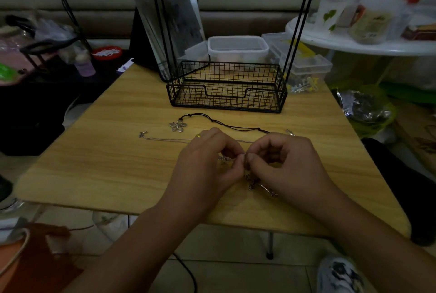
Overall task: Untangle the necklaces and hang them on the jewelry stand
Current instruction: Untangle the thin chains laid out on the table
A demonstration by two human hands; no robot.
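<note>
Hands: the left hand [207, 165] and the right hand [285, 167] meet over the middle of the wooden table [99, 165], the fingertips pressed together on a small knot of chain [245, 159].
Grip: both hands are pinching the thin metal chain between thumb and forefinger; the other fingers are curled in.
Tangle: a bunch of links and small charms [257, 184] hangs below the pinch and lies on the table, partly hidden by the right hand.
Silver chain: a fine chain [169, 139] runs from the hands to the left and ends at a clasp [142, 134].
Cord necklace: the black cord [231, 126] with a flower pendant [178, 126] lies beyond the hands; I cannot tell if it crosses the silver chain under the fingers.
Stand: the jewelry stand [226, 87], black wire with a basket base, is at the far side of the table, and no necklace hangs on the part that shows.
Risk of tightening: I think pulling the two ends apart too hard may close the knot more.
Risk of breaking: the chain looks very thin, so a sharp tug could snap a link.
Risk of dragging: the free end could sweep the cord necklace back into the tangle.
Light: the room is dim, so a wrong strand is easy to pick.
</note>
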